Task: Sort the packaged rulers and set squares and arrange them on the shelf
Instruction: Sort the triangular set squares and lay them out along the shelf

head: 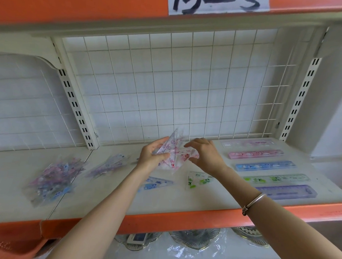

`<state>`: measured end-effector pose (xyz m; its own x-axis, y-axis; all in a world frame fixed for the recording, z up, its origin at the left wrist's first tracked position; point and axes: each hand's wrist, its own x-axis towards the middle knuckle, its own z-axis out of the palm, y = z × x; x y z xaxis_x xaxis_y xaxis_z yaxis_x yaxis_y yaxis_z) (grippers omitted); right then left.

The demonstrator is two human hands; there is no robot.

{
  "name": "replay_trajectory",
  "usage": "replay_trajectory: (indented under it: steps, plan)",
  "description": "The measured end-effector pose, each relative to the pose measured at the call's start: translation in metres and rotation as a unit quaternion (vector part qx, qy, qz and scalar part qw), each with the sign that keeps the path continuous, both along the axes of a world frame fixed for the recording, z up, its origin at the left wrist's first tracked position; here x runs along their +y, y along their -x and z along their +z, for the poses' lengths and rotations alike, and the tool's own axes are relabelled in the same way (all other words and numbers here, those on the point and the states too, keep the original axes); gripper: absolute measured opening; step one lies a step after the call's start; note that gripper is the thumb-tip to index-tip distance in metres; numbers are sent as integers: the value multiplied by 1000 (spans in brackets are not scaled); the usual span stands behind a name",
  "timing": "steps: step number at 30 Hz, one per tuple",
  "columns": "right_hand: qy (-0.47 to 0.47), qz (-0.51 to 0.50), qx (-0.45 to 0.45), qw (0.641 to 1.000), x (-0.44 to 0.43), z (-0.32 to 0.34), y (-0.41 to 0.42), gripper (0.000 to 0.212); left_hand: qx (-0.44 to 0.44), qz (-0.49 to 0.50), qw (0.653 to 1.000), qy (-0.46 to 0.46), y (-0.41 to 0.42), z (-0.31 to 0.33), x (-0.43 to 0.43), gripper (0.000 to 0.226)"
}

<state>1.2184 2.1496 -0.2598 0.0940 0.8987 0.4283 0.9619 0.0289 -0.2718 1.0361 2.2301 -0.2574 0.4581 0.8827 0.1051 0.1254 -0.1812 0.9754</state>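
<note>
Holding one set square [171,154], five rulers [265,166] (right)

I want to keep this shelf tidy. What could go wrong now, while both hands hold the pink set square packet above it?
1. The left hand and right hand hold the pink set square packet in the air; its smooth film might slip and fall on the green packet below.
2. The right forearm passes close to the purple ruler and might knock it askew.
</note>
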Motion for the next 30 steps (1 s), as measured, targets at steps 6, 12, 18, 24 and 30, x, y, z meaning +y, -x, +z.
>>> replay_trajectory:
  steps: [6, 12, 18, 24, 30]
  plan:
    - [61, -1, -9, 998, 9, 1, -11, 42, -31, 79, 996, -7, -6, 2, 8, 58]
    - [108, -66, 25, 992, 20, 5, -35, 42, -47, 149, 988, -21, -5, 2, 15, 56]
    - [178, -101, 66, 977, 35, 2, -46, 40, -66, 153, 986, 3, -8, -8, 16, 56]
    - [195, -97, 85, 972, 46, -3, -49, 27, -68, 145, 987, -3, -12, -9, 14, 55]
    - [232, -81, 118, 962, 49, -2, -56, 33, -70, 137, 988, -3, -13, -10, 15, 55]
